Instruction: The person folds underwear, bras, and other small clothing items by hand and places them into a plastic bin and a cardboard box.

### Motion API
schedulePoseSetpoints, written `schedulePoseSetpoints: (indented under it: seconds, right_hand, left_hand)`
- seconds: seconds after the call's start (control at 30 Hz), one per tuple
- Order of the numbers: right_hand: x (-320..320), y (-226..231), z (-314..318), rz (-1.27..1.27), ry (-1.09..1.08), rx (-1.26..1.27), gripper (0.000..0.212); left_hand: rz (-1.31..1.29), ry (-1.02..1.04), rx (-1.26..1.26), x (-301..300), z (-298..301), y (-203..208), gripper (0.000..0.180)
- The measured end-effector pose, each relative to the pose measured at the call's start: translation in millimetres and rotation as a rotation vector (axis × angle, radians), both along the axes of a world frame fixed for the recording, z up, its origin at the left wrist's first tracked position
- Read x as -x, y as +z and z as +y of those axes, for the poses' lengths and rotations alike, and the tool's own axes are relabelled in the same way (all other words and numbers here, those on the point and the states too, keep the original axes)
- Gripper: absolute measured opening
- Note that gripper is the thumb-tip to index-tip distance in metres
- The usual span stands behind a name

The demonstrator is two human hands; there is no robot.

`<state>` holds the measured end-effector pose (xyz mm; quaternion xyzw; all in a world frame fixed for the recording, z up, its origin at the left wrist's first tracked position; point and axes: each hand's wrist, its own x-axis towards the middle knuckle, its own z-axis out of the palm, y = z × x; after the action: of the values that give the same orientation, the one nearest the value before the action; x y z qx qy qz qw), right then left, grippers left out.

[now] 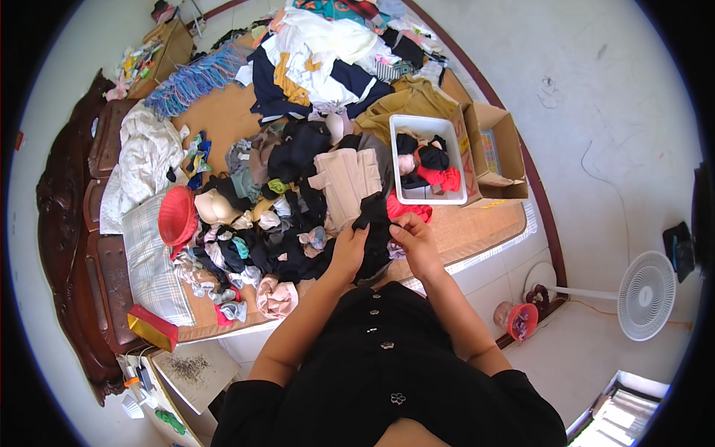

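Observation:
A small black garment [375, 214] hangs between my two hands at the near edge of the bed; its exact kind is hard to make out. My left hand [349, 249] pinches its left side. Thumb and fingers of my right hand [415, 240] are closed on its right side. Just beyond lies a beige folded garment [347, 182]. A red cloth [411, 211] is beside my right hand. To the left spreads a heap of mixed dark and light clothes [298, 223]. At the right, a white plastic bin [397, 160] holds black, red and pale pieces of clothing.
An open cardboard box [506, 149] stands against the bin. Farther back rises a big pile of white and navy clothes [320, 45]. A red basket [177, 216] sits at the left by the carved headboard [71, 223]. On the right are a white fan [646, 296] and small red bin [522, 321].

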<state>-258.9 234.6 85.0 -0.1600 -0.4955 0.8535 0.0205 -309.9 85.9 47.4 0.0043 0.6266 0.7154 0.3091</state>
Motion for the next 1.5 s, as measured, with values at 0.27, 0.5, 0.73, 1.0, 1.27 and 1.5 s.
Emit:
schedulePoseSetpoints:
  seconds: [0.27, 0.5, 0.73, 1.0, 1.27, 1.5]
  right_hand:
    - [-1, -8, -2, -0.041, 0.075, 0.474, 0.006]
    - [-5, -14, 2, 0.060, 0.017, 0.007, 0.012]
    - [0, 3, 17, -0.052, 0.025, 0.383, 0.015]
    - [2, -2, 6, -0.087, 0.027, -0.508, 0.025]
    - [7, -33, 21, -0.359, 0.082, 0.157, 0.021]
    - [3, -46, -1, -0.230, 0.032, -0.048, 0.029]
  left_hand:
    - [-0.251, 0.268, -0.431, -10, 12, 19, 0.031]
    - [-0.473, -0.005, -0.506, -11, 0, 14, 0.031]
    - [-0.549, -0.038, -0.570, -27, 7, -3, 0.040]
    - [-0.461, 0.065, -0.251, -24, 15, -11, 0.033]
    - [-0.484, -0.368, -0.639, -27, 3, 10, 0.049]
    - [-0.442, -0.072, -0.526, -11, -9, -9, 0.045]
